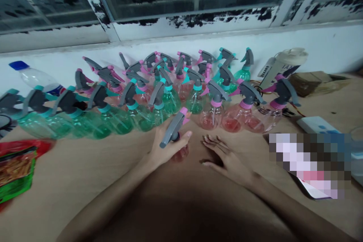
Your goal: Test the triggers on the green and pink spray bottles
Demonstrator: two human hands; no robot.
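Observation:
My left hand [167, 145] is wrapped round the neck of a spray bottle [176, 125] with a grey and pink trigger head; its pinkish body shows below my fingers, close to the tabletop. To the right, my right hand [227, 159] lies on the table with its fingers stretched out, holding nothing. Beyond my left hand stand green spray bottles [144, 123] with grey and teal heads in a slanting row. Past my right hand are pink spray bottles [231, 123] with grey and pink heads. More bottles of both colours are crowded behind, partly hidden.
A clear bottle with a blue cap [34, 75] leans at the left, above a red and green snack packet [18, 170]. At the right are a pale coffee cup [286, 64], a brown package [314, 85], a white box [320, 124] and a partly blurred-out flat item [314, 189]. Windows line the wall behind.

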